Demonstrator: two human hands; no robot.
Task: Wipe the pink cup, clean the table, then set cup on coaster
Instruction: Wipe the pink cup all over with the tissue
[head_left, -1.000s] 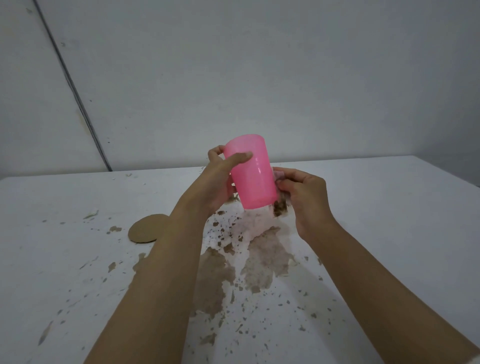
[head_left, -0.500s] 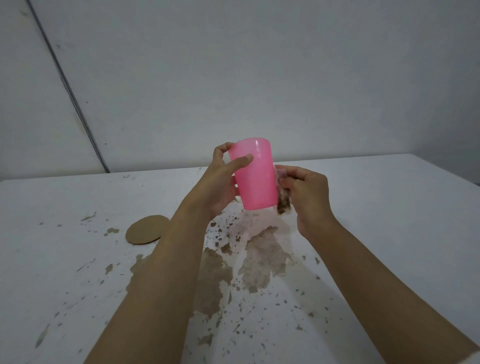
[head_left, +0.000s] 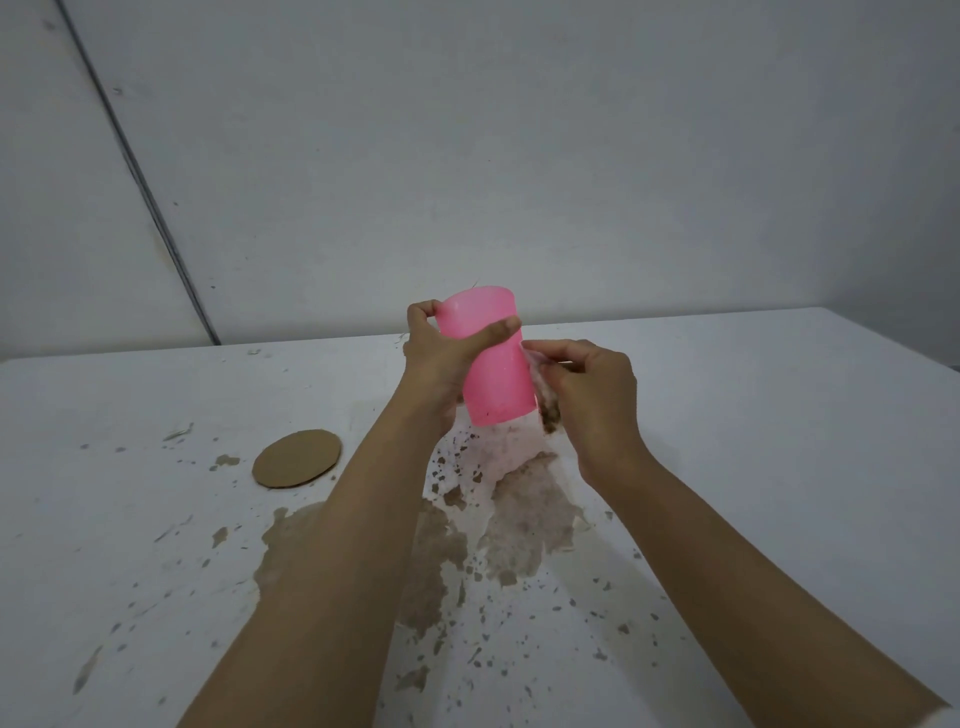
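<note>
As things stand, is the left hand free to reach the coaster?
Probably not yet: the left hand is wrapped around the pink cup, held above the table. The coaster lies uncovered just left of that forearm, so the path itself looks clear.

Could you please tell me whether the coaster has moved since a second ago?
No; the coaster sits just right of the same small stain on the table.

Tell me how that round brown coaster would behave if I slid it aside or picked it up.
The coaster looks like a thin flat disc, perhaps cardboard, so probably light and easily slid. Lying flush on the table, its edge may be hard to pinch. Nearby brown spill could soften it.
</note>
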